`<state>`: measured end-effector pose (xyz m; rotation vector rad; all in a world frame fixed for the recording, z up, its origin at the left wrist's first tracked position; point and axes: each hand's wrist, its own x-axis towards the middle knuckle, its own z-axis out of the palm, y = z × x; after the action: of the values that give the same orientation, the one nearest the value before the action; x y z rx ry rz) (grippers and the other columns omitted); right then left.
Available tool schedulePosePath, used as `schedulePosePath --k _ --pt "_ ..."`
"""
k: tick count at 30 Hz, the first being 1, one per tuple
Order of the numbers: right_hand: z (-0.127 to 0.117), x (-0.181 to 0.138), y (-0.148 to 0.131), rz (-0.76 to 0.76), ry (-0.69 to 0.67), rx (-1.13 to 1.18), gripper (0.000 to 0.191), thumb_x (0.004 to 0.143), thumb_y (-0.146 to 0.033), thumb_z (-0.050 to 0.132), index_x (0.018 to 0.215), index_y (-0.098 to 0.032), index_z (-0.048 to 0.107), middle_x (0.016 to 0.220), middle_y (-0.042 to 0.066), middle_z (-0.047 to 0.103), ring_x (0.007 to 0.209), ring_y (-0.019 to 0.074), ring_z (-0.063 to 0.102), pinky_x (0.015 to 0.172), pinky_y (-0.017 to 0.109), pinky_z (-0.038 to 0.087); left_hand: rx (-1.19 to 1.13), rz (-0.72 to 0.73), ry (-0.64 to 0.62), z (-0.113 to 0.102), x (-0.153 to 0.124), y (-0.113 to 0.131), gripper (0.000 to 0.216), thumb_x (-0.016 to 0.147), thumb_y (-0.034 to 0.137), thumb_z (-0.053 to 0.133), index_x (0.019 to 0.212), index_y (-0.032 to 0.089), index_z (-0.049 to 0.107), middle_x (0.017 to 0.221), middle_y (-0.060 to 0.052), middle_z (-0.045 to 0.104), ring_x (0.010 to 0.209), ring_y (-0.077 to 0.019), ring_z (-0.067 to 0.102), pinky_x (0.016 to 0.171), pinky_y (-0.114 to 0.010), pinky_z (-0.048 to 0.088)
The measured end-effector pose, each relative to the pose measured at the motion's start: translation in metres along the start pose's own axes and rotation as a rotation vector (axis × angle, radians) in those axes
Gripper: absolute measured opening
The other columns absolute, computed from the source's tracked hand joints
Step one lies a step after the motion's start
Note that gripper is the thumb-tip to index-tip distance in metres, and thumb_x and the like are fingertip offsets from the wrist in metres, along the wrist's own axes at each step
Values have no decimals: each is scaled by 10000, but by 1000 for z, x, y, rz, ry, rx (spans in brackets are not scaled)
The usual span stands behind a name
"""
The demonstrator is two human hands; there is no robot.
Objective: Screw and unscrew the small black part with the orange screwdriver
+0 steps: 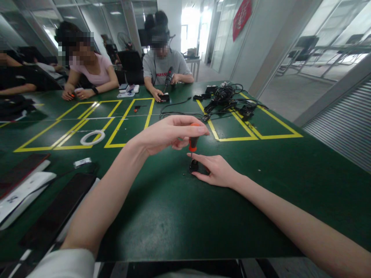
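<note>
My left hand (171,134) is closed around the top of a small screwdriver with an orange and black handle (193,142), held upright with its tip pointing down. Under the tip sits a small black part (194,166) on the green table (162,208). My right hand (214,170) rests on the table and pinches that black part between thumb and forefinger, steadying it.
Black tablets or cases with white edges (55,212) lie at the near left. A white ring (92,137) lies inside yellow tape boxes (116,123). A tangle of black cables (226,101) lies at the far right. Two people sit across the table; one holds a powered screwdriver (168,77).
</note>
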<state>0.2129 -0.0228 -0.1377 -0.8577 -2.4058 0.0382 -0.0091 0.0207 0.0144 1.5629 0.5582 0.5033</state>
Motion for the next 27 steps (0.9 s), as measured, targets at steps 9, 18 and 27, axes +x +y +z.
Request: schedulePosePath --k 9,18,27 --pt "0 0 0 1 -7 2 523 993 -307 621 1477 -154 495 1124 131 802 912 259 805 743 330 629 13 24 25 -5 3 -4 358 926 400 708 1213 189 673 988 -62 735 573 -72 571 501 -204 426" --pt "-2 1 -1 9 -15 -1 519 1024 -344 585 1494 -150 483 1103 130 800 858 246 796 726 327 613 132 60 51 -1 1 -1 329 909 477 724 963 153 753 817 -41 665 625 -89 534 516 -202 417" --pt "-1 0 -4 46 125 -3 542 1009 -368 599 1495 -182 450 1097 98 792 749 210 762 674 311 595 176 91 104 -2 2 -2 323 948 427 685 1118 157 736 963 -69 743 601 -66 561 534 -185 448"
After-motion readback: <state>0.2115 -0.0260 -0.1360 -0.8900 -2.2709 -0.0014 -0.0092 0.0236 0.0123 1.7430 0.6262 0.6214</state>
